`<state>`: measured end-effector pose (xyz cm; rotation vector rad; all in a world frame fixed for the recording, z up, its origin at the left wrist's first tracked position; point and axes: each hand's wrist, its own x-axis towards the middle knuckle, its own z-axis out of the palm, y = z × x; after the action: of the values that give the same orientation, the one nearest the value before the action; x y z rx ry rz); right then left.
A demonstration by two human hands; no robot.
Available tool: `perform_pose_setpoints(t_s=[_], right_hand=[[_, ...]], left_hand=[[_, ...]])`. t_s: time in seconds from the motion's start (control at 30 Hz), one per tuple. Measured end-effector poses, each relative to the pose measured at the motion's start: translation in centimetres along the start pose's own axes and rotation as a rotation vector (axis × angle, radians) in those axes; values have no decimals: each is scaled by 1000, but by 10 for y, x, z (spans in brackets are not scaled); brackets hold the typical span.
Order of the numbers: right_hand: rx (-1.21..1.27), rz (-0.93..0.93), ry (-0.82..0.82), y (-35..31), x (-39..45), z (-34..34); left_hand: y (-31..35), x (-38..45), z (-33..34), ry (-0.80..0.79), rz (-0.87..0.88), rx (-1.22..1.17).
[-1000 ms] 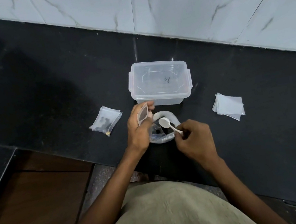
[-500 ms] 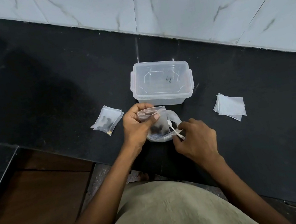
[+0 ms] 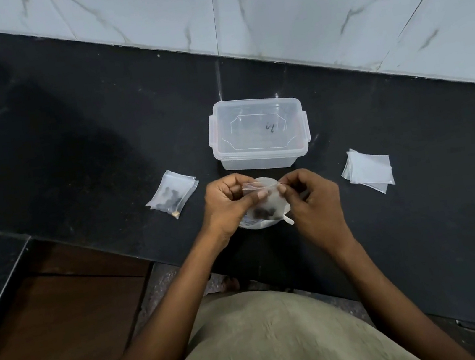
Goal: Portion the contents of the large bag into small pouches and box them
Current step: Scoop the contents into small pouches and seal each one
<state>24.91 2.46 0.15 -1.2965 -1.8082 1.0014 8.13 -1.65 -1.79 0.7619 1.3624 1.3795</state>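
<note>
Pouch upright, mouth up, top edge running left-right, pinched at its corners by left hand and right hand above the counter.

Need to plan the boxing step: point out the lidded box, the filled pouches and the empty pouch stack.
lidded box (image 3: pixel 258 133), head view, lid centre.
filled pouches (image 3: pixel 172 194), head view, top pouch face.
empty pouch stack (image 3: pixel 368 171), head view, top sheet.
</note>
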Motion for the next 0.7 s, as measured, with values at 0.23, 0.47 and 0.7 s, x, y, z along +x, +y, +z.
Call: perform_pose_setpoints(t_s=[0.23, 0.47, 0.7], right_hand=[[-93, -40, -75, 1, -3, -5], [-241, -144, -127, -2, -3, 0], [-243, -134, -90, -2, -7, 0]], left_hand=[[0, -2, -2, 54, 6, 66], [2, -2, 1, 115, -19, 131], [3, -4, 6, 91, 4, 223]])
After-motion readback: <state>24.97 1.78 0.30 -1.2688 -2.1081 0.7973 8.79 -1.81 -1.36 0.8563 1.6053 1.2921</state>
